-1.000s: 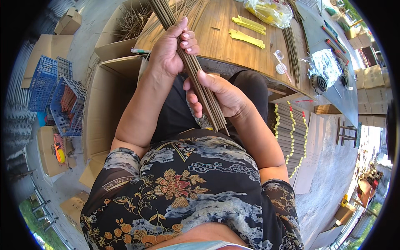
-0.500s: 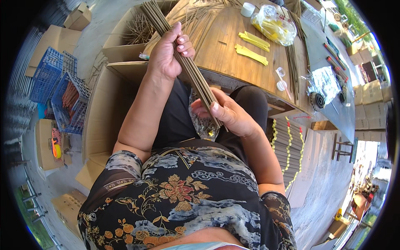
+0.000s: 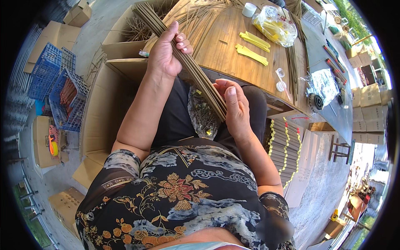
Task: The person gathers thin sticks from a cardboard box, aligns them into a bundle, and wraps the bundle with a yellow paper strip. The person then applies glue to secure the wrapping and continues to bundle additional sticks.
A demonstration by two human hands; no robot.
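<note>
Slanting across the middle is a bundle of thin brown sticks (image 3: 202, 79). My left hand (image 3: 166, 52) wraps round its upper part, with the thumb laid along the sticks. At the lower end, my right hand (image 3: 236, 108) is turned with its palm toward the bundle, fingers stretched and thumb up. It rests at or just beside the stick ends; the exact contact is partly hidden. Yellow strips (image 3: 252, 54) lie in two small piles on the wooden table (image 3: 221, 54) beyond my hands. More loose brown sticks (image 3: 191, 21) are spread at the table's left side.
A cardboard box (image 3: 100, 108) stands by my left arm, and another box holds thin sticks (image 3: 135, 31). Blue crates (image 3: 68, 100) are farther left. A plastic bag with yellow contents (image 3: 275, 27) sits on the table. Yellow-banded stick bundles (image 3: 285, 146) lie at the right.
My right hand has moved slightly right and turned upright, its fingers no longer curled under the bundle's lower end. My left hand keeps its hold, and the bundle has shifted slightly.
</note>
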